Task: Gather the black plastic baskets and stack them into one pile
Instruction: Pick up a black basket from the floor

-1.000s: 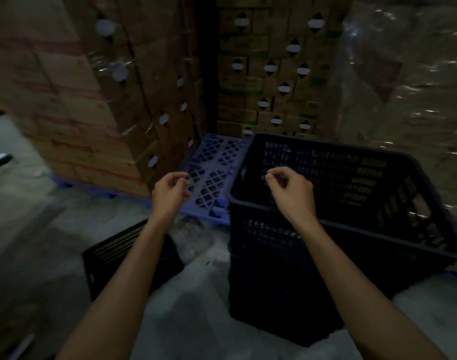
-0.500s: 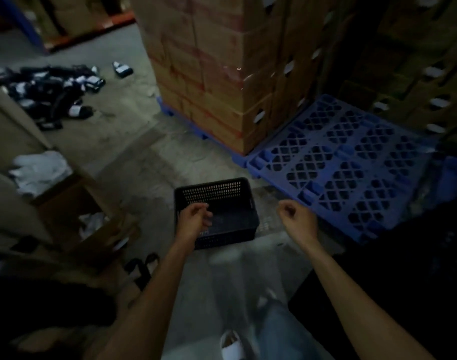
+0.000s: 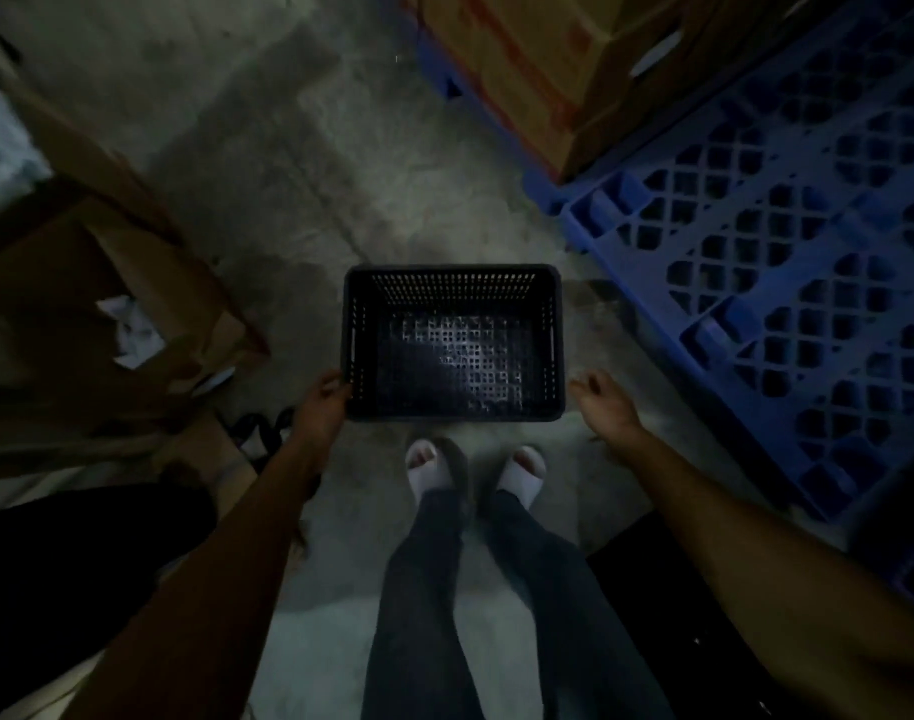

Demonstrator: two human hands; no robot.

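Pretty dim shot looking straight down, so bear with me. There's one black plastic basket (image 3: 452,341) sitting upright on the concrete floor (image 3: 288,163), open side up, nothing inside it that I can see, just the perforated bottom catching a bit of light. It's right in front of the person's feet, which are in pale open-toe slippers (image 3: 427,466) with dark trousers (image 3: 475,589) above. The left hand (image 3: 323,402) is at the basket's near-left corner, fingers touching the rim and side wall there; whether they're actually wrapped around the edge I can't tell, too dark and a bit blurry. The right hand (image 3: 600,402) is just beside the basket's near-right corner but not touching it, fingers loosely spread and holding nothing. So the two hands are apart, one on each side of the basket. Off to the right there's a blue plastic pallet (image 3: 787,262) lying flat, and behind it at the top some cardboard boxes (image 3: 527,59) stacked on another blue pallet. On the left is an open cardboard box (image 3: 80,283) with something white (image 3: 132,330) crumpled inside.
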